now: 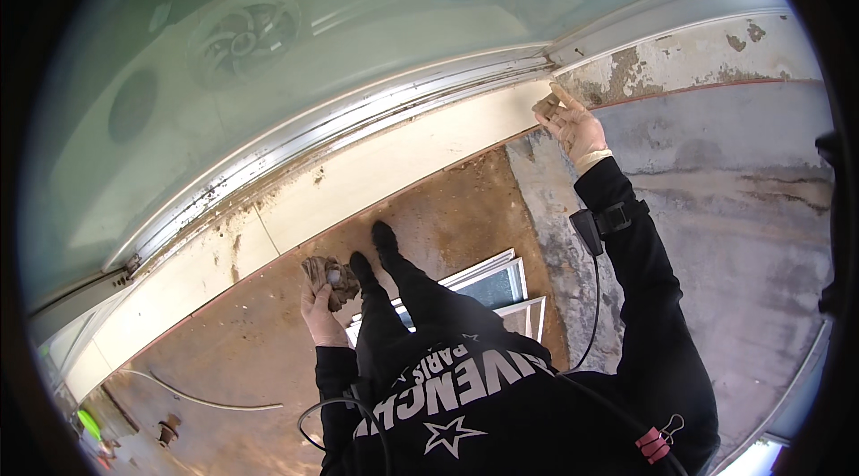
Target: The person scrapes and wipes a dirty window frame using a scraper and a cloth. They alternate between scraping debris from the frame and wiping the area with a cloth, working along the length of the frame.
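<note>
My right hand, in a thin pale glove, pinches a small grey-brown rag. It is at the far right end of the cream tiled sill, by the corner where the sill meets the wall. Lower and to the left, my left hand, also gloved, grips a crumpled, dirty brown rag above the floor. Brown dirt marks the sill's left part and the metal sliding-window track behind it.
Framed window panels lie on the brown, stained floor behind my feet. A thin pale hose or strip lies at lower left. The wall at right has peeling paint. Large glass spans beyond the track.
</note>
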`<state>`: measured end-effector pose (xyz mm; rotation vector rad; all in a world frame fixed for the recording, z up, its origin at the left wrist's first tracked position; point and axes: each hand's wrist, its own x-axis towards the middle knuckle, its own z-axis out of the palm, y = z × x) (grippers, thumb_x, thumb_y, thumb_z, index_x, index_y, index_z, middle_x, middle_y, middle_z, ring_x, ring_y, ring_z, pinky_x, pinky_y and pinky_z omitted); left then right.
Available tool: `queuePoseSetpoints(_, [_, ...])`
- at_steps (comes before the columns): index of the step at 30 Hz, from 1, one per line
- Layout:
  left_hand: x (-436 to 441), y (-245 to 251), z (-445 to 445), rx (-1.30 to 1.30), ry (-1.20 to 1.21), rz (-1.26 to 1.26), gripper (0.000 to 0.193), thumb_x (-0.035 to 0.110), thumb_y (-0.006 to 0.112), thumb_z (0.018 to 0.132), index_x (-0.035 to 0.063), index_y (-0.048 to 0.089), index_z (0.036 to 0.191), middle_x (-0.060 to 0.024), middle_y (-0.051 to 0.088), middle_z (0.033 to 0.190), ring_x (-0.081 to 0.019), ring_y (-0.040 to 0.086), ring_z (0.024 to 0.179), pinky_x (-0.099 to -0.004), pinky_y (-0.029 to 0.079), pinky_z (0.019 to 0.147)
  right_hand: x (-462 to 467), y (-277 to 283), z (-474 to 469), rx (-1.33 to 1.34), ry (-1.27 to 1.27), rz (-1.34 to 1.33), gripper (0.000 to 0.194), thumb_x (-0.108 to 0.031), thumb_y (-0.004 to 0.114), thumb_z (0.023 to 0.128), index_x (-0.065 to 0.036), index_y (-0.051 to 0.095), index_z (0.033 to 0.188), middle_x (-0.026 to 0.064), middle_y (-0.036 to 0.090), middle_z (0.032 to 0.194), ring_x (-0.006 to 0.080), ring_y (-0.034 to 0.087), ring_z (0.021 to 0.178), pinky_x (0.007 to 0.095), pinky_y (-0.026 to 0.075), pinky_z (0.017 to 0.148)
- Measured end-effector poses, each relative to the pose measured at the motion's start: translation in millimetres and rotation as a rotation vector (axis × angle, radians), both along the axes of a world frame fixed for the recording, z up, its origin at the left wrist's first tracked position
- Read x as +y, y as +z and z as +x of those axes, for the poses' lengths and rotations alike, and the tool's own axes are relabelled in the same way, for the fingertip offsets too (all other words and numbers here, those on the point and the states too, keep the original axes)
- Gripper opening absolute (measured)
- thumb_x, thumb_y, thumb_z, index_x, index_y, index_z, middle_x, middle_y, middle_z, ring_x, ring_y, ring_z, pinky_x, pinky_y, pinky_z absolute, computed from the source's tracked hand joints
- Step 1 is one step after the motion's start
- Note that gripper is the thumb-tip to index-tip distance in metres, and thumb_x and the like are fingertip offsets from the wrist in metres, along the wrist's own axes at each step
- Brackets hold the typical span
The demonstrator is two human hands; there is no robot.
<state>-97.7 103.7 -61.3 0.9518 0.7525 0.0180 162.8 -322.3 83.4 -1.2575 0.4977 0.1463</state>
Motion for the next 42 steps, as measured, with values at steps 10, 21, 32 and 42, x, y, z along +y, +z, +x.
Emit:
queuePoseSetpoints(10, [-3.3,1.2,2.3,0.139,-0.088,0.005,0.041,0.0,0.05,0.088,-0.0037,0.055,0.128,-0.0099,0.064,0.117,-0.0173,0.061,0.105,-0.0294,0.046,0.093,2.7,-30.5,3.9,-0.309,0.164,-1.313,0.042,-0.002,0.069,0.078,-0.014,0.066,0.119,0.005,0.069,0.092,0.0156,0.064,0.078,0.0291,0.052,0.072])
queuePoseSetpoints(21, [-9.6,0.1,5.2,0.152,0.021,0.018,0.026,0.001,0.053,0.088,0.0001,0.061,0.113,-0.0024,0.066,0.093,-0.0083,0.057,0.071,-0.0219,0.046,0.066,13.7,-50.0,11.9,-0.481,0.377,-1.837,0.041,-0.008,0.069,0.072,-0.018,0.059,0.11,0.0101,0.064,0.093,0.0336,0.062,0.091,0.045,0.05,0.074])
queuePoseSetpoints(32, [-10.4,-9.0,6.4,0.133,-0.049,0.024,0.038,0.001,0.052,0.087,-0.0019,0.058,0.124,-0.008,0.065,0.114,-0.0169,0.061,0.102,-0.0294,0.047,0.091,-11.9,-37.3,35.3,-0.555,0.175,-1.805,0.031,-0.016,0.068,0.077,-0.015,0.058,0.107,0.0144,0.067,0.09,0.0375,0.064,0.085,0.0453,0.052,0.07])
queuePoseSetpoints(42, [-12.4,-6.5,4.7,0.149,-0.045,0.0,0.038,0.001,0.052,0.087,-0.0019,0.058,0.124,-0.0079,0.065,0.113,-0.0167,0.061,0.101,-0.0289,0.047,0.09,4.1,-38.5,37.9,-0.633,0.158,-1.337,0.03,-0.007,0.068,0.078,-0.011,0.059,0.106,0.0121,0.066,0.088,0.0288,0.067,0.081,0.0346,0.053,0.076])
